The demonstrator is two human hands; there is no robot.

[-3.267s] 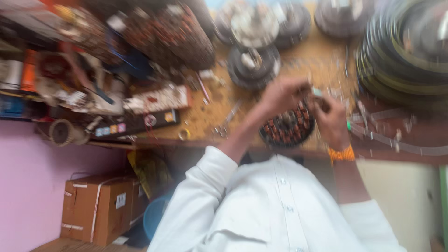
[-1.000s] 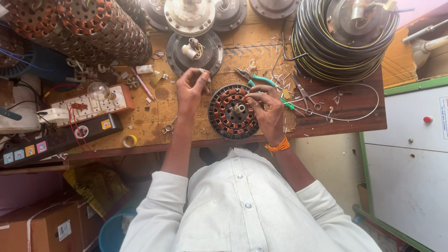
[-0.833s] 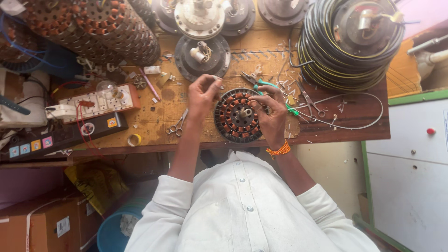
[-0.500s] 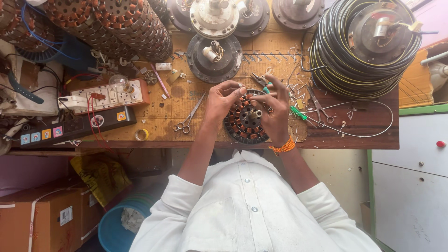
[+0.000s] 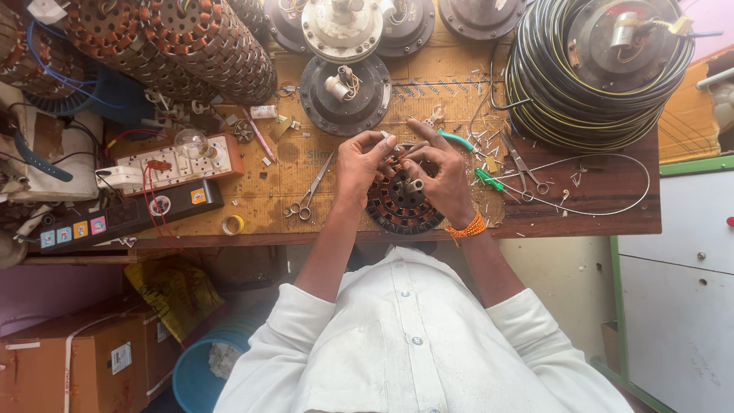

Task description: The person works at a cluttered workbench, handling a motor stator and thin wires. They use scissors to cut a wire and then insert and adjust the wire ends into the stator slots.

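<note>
Wooden workbench (image 5: 252,172) seen from above, crowded with motor parts: a stack of copper-wound cores (image 5: 176,42) at the upper left, a large coil of black and yellow cable (image 5: 596,84) at the upper right, a dark round motor housing (image 5: 344,88) just beyond the hands. A person in a white shirt sits at the near edge.

Change from 1 s ago — the left hand (image 5: 359,172), then lifted off to the side over the bench, has closed in onto the round wound core (image 5: 401,203), and both hands have drawn together over its far rim. The view has also shifted, so the bench appears lower and nearer. Judged from this, hand work on the windings is under way rather than being set up.

The left hand is curled, its fingertips pinching at the far edge of the core; whether a strand of wire sits between them cannot be told. The right hand (image 5: 443,180), an orange band at the wrist, is likewise curled, its fingers pressing on the same rim.

Orientation — the core lies flat near the bench's front edge, between scissors (image 5: 306,195) on its left and green-handled pliers (image 5: 501,180) on its right. Being a disc, it has no long side; its 1 axis, the central shaft, points up toward the camera.
</note>
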